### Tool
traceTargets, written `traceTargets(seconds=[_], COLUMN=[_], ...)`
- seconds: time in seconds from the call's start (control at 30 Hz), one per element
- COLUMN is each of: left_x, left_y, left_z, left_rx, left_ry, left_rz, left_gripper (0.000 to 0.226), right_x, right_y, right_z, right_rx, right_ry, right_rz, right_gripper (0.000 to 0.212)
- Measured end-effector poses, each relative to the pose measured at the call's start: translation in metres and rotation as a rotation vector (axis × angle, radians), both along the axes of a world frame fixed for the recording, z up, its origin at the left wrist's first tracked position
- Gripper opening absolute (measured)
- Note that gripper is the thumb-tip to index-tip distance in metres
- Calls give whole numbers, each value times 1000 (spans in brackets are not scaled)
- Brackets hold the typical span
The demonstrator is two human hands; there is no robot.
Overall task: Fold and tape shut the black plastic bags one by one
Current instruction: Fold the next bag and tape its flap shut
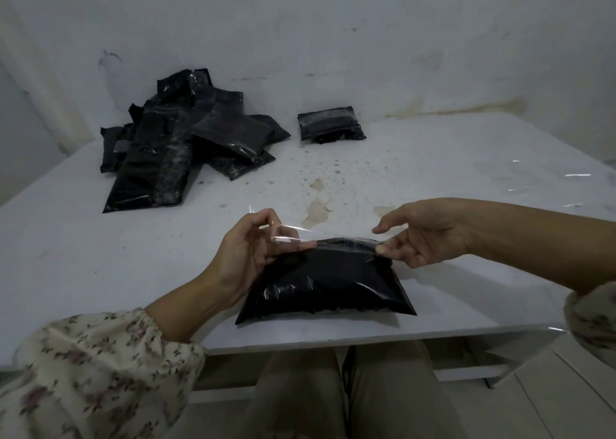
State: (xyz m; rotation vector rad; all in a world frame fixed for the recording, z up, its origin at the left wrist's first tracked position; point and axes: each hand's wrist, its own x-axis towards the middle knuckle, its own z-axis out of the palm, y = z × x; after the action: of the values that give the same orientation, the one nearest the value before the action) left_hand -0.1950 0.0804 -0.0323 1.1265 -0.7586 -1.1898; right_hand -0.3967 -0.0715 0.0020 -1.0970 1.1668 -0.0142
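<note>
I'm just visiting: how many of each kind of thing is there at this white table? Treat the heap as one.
Separate black bags: 2, the near bag and the lone bag at the back
Heaps: 1 heap of black bags, overlapping, not countable inside
Tape: 1 clear tape strip
Right-edge glints: unclear, uncounted
Total: 4

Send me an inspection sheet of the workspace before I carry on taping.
Surface: white table, stained brown near the middle.
Job's things: black bag near the front edge, tape along its folded top; pile of bags far left; one taped bag far back.
Clutter: clear strips, likely tape, at the table's right edge.
Hands: left hand pinches the tape's loose end; right hand pinches tape onto the bag's right corner.
Cables: nothing seen.
Surroundings: white wall, stained.
</note>
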Motion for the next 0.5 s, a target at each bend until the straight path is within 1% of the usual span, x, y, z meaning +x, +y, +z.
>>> traceTargets(seconds=[0.07,0.23,0.4,0.5], left_x=[1,0,0,1], left_y=[1,1,1,0], left_z=[0,-1,-3,-5], left_rx=[-10,-12,-33,-27], left_ry=[-9,-11,-42,-73], left_rz=[-16,-16,-59,-66], left_gripper=[48,39,37,36], right_x=[1,2,1,-1], right_y=[1,5,1,-3], right_z=[0,4,3,2], right_rx=[-17,-30,-34,-14], right_ry=[3,37,96,125], right_rz=[5,80,110,100], right_gripper=[47,24,13,11])
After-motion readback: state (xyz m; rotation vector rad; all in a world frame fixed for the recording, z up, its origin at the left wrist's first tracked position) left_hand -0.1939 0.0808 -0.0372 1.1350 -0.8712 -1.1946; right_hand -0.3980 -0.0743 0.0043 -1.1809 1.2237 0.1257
